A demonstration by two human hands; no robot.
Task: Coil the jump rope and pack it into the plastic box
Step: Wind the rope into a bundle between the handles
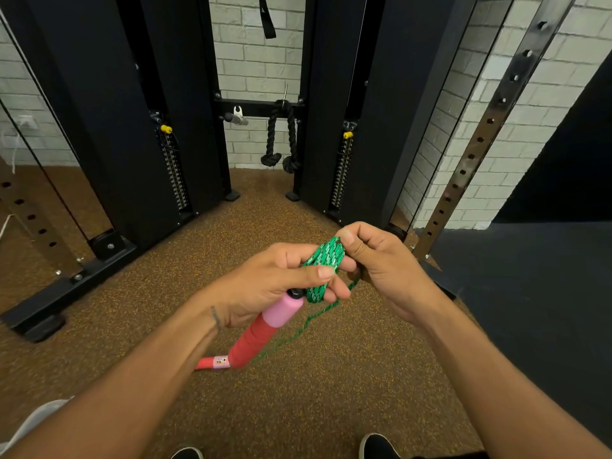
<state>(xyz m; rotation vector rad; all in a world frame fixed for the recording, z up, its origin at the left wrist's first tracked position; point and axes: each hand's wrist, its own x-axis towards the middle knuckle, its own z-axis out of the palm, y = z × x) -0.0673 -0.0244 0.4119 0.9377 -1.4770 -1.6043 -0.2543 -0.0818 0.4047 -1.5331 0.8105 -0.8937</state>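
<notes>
The jump rope has a green braided cord [323, 266] wound into several loops, and a pink and red handle [265, 329]. My left hand [275, 279] grips the coil and the handle's top, so the handle hangs down toward me. My right hand [381, 263] pinches the far end of the coil between thumb and fingers. A loose strand of cord [308, 323] trails down from the coil toward the floor. A second red and pink handle [213, 362] shows just below my left forearm. No plastic box is in view.
I stand on brown speckled rubber floor [298, 392], with my shoe tips [377, 447] at the bottom edge. A black cable machine [132, 127] with weight stacks and a hanging black rope attachment [281, 137] stands ahead. A perforated steel upright [480, 140] leans at right beside a dark mat [530, 293].
</notes>
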